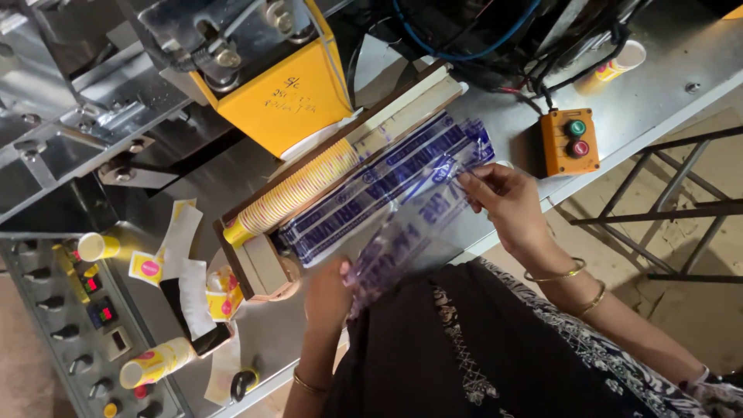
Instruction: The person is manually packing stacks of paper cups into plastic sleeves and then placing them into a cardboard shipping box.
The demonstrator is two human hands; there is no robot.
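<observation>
Pinching a clear printed plastic sleeve (410, 224) at both ends, I hold it stretched just above the bench — my left hand (329, 294) closed on its near end, my right hand (503, 203) gripping the far edge between thumb and fingertips; it hangs over a pile of flat sleeves (387, 182); beside that lies a long stack of paper cups (298, 190) in its wooden trough (402, 93); keeping the mouth taut and square to the stack should serve best — beyond sits an orange button box (570, 141).

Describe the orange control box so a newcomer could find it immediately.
Start at the grey metal machine table. Near its edge, just beyond the person's right hand, sits the orange control box with a black cable running from its top. Unlike the yellow housing, it is small and carries one green and one red round button.
</observation>
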